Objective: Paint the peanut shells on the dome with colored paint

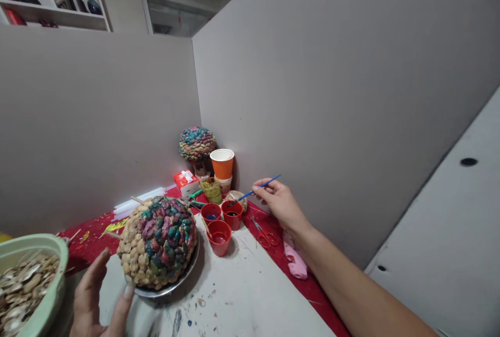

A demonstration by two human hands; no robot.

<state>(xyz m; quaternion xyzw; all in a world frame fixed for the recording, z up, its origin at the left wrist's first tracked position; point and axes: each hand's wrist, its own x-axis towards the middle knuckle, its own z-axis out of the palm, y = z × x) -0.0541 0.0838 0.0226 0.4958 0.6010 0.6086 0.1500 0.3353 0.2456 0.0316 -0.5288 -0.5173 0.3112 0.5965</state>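
Pinched in my right hand (pixel 275 196) is a thin blue paintbrush (pixel 255 190), its tip down at the mouth of a red cup (pixel 232 216) with dark liquid. Two more red cups stand against it: one (pixel 211 213) with bluish liquid, and a nearer one (pixel 219 239) with a stick leaning in it. My left hand (pixel 97 300), fingers apart, is beside a dome (pixel 160 243) covered in peanut shells; I cannot tell whether the thumb touches it. Part of the dome is painted teal, purple and pink, the rest bare tan. It rests on a silver metal dish (pixel 172 291).
A green basin (pixel 58 274) of shells stands at the left. Behind the cups are a painted shell mushroom (pixel 197 144), an orange paper cup (pixel 222 165) and a red-and-white box (pixel 186 183). Red scissors (pixel 269 238) and a pink tool (pixel 295 261) lie right, near the partition (pixel 332 92).
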